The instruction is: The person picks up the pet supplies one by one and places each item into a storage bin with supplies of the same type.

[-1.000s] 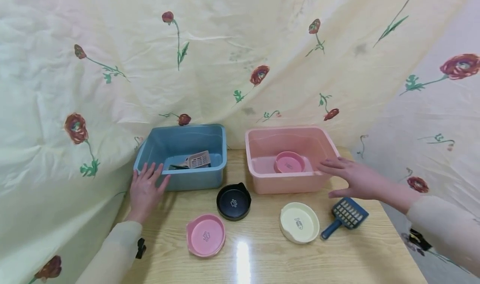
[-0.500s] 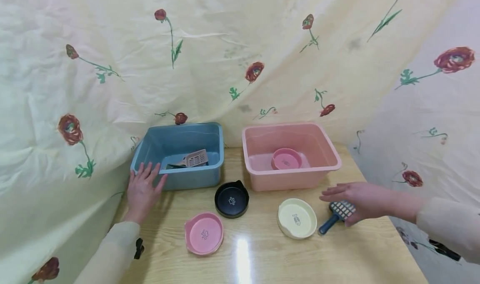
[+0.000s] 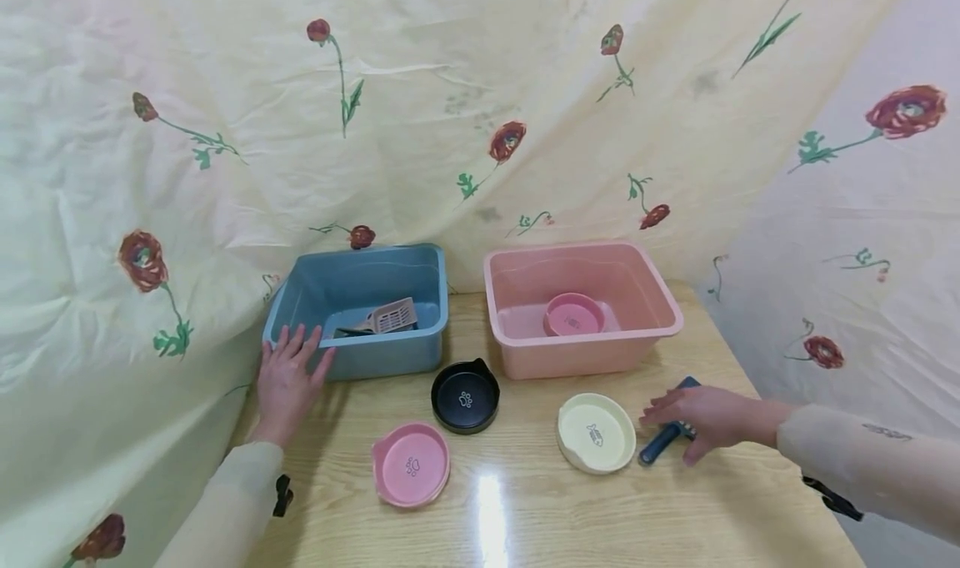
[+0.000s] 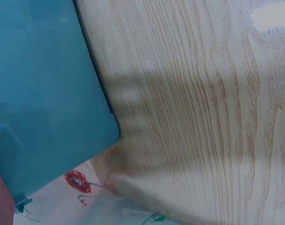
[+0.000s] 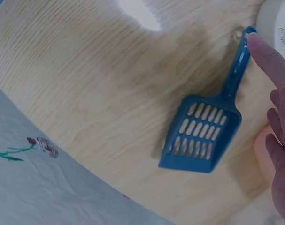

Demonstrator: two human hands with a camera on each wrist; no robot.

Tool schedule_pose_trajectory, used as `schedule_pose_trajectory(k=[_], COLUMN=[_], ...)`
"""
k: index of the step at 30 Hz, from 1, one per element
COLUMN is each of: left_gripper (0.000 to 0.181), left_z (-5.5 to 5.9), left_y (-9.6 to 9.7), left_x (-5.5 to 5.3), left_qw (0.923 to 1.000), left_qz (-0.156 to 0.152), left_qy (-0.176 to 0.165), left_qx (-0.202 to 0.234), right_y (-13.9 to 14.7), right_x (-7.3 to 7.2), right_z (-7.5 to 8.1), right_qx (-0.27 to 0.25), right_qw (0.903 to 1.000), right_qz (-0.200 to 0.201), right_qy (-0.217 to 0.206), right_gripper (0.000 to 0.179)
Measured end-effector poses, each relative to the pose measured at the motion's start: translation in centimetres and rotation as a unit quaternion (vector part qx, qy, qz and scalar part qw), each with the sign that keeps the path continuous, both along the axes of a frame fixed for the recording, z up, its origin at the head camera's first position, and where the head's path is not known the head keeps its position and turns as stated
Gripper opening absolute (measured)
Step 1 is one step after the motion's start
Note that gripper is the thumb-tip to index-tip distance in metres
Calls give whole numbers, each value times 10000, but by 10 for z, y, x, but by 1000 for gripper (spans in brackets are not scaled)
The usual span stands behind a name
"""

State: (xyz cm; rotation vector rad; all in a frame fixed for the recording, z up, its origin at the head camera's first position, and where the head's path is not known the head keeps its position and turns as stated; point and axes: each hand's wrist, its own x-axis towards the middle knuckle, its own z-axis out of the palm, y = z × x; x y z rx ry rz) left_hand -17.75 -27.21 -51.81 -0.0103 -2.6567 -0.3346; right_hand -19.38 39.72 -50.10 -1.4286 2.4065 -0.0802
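Observation:
My left hand (image 3: 287, 389) rests on the front rim of a blue bin (image 3: 390, 359), fingers spread over the edge. A sliver of that hand (image 4: 0, 199) shows beside the blue bin (image 4: 43, 89) in the left wrist view. Inside the bin lies a pale slotted litter scoop (image 3: 393, 315). My right hand (image 3: 708, 418) hovers over a blue litter scoop (image 3: 658, 446) on the table and hides much of its head. The right wrist view shows the scoop (image 5: 198, 129) whole, with the hand (image 5: 281, 103) beside its handle and not gripping it.
A pink bin (image 3: 577, 359) holds a pink bowl (image 3: 573, 315). On the wooden table (image 3: 570, 526) stand a black bowl (image 3: 465, 399), a pink bowl (image 3: 411, 465) and a cream bowl (image 3: 596, 434). A flowered cloth (image 3: 450, 76) hangs behind.
My right hand has come down from beside the pink bin to over the blue litter scoop. The left hand stays on the blue bin's rim. The head view has shifted slightly.

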Motion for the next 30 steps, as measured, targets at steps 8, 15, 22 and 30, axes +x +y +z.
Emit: schedule_pose_trajectory(k=[8,15,22,30], left_gripper=[56,56,54,54], left_z=[1,-2,-3,-2], left_y=[0,-3,-3,-4], left_x=[0,-1,-2,-3], left_qw=[10000,9998,9995,9994], left_qz=[-44,-115,-180,-217], left_qy=[35,137,260,267], left_qx=[-23,-53,-60,-42], right_y=[0,-1,2,1], right_x=[-4,-5,-2,-6], right_z=[-22,-40,-49,-57], right_qx=[75,439,453,-258], right_qw=[9990,9979,9952,9856], right_qz=[418,426,456,1023], right_qy=[166,229,736,1320], right_gripper=[71,67,62,41])
